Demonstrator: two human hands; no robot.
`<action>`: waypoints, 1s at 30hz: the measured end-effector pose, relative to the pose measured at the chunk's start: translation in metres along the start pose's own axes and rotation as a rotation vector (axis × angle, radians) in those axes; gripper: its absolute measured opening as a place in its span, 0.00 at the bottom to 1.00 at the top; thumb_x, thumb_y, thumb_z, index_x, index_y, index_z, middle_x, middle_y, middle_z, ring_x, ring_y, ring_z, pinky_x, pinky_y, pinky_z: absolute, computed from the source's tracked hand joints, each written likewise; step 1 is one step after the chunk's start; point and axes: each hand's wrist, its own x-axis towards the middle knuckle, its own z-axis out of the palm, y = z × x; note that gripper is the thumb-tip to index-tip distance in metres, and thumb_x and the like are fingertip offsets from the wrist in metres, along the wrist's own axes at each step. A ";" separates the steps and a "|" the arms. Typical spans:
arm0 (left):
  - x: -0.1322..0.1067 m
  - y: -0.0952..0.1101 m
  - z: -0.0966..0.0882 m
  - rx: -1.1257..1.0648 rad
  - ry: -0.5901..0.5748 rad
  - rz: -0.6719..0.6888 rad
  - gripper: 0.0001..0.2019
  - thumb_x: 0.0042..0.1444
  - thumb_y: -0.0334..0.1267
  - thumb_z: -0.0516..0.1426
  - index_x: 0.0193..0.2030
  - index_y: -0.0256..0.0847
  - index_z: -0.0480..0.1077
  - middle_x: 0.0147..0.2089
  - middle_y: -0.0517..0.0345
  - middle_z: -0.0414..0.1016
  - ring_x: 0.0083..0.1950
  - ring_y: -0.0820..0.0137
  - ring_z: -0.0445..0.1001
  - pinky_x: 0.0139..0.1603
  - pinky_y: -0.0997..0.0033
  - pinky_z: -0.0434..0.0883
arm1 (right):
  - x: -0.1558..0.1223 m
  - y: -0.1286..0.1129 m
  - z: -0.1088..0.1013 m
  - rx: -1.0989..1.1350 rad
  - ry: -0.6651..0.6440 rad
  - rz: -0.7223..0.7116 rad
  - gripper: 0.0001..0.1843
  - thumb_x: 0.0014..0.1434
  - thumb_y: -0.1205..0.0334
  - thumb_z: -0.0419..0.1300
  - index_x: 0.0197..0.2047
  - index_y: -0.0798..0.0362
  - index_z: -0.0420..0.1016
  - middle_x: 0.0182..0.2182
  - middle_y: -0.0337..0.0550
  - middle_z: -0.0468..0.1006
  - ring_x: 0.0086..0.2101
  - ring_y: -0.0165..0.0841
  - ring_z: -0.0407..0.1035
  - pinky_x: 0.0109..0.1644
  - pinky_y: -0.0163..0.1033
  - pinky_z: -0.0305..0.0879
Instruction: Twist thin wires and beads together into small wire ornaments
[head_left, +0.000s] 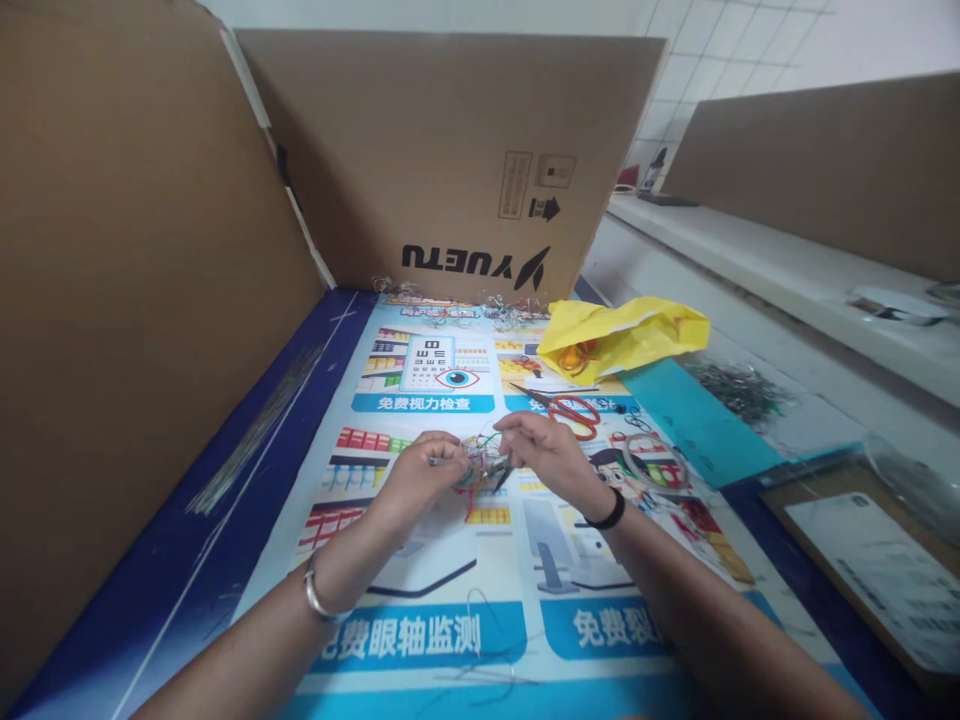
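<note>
A tangled bundle of thin wires or threads (480, 462), with green, red and pale strands, lies between my two hands above the printed sheet. My left hand (427, 468) is closed in a pinch at the bundle's left side. On the other side, the fingers of my right hand (546, 450) are pinched together at the strands, with a green one near the fingertips. A dark, narrow pointed thing shows just below the right fingers; its kind cannot be made out. Orange-handled scissors (574, 415) lie beyond my right hand.
A yellow bag (630, 335) lies at the back right, near a heap of dark wire pieces (739, 392). Long thin wires (259, 430) rest on the left. Cardboard panels (450, 150) stand behind and left. A clear coil (656, 462) and a brown board (870, 560) are right.
</note>
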 end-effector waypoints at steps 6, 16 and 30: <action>0.001 -0.002 0.001 -0.037 0.028 -0.055 0.06 0.46 0.38 0.58 0.21 0.41 0.71 0.41 0.55 0.72 0.45 0.65 0.70 0.48 0.64 0.65 | 0.001 0.000 -0.001 -0.154 0.048 -0.045 0.06 0.55 0.63 0.56 0.34 0.53 0.73 0.23 0.36 0.73 0.23 0.26 0.66 0.25 0.30 0.61; 0.001 -0.001 0.001 -0.018 0.001 -0.075 0.06 0.44 0.37 0.58 0.21 0.40 0.69 0.39 0.56 0.71 0.44 0.66 0.70 0.51 0.63 0.63 | -0.001 -0.018 0.002 -0.379 0.019 -0.165 0.05 0.56 0.69 0.56 0.30 0.52 0.71 0.26 0.37 0.75 0.28 0.28 0.68 0.32 0.32 0.60; 0.000 0.000 0.001 0.010 -0.022 -0.032 0.07 0.47 0.37 0.57 0.21 0.40 0.67 0.38 0.57 0.70 0.43 0.67 0.69 0.50 0.65 0.63 | -0.005 -0.011 0.018 -0.398 0.011 -0.163 0.05 0.56 0.70 0.57 0.31 0.52 0.73 0.28 0.38 0.76 0.30 0.29 0.70 0.34 0.32 0.61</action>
